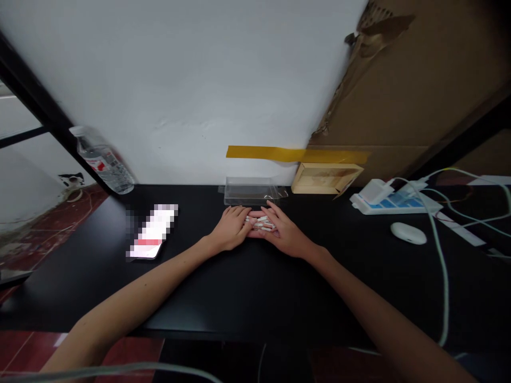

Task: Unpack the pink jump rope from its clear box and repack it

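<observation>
My left hand (231, 227) lies against the left end of a small, shallow pinkish box (258, 214), its fingers together and bent over that end. Around the right end is my right hand (284, 230), with the index finger raised and apart from the others. Between the hands show several short white sticks (265, 223) with brownish parts, lying loosely in different directions; their exact kind is too small to tell. Both palms cover much of the box. Just behind it stands a clear plastic case (250, 191) near the wall.
On the left are a phone (154, 231) with a lit screen and a clear bottle (104, 162). A shallow tan box (325, 178) leans at the back. To the right sit a power strip (393, 201) with plugs and cables, and a white mouse (408, 233). The table (239, 298) is black.
</observation>
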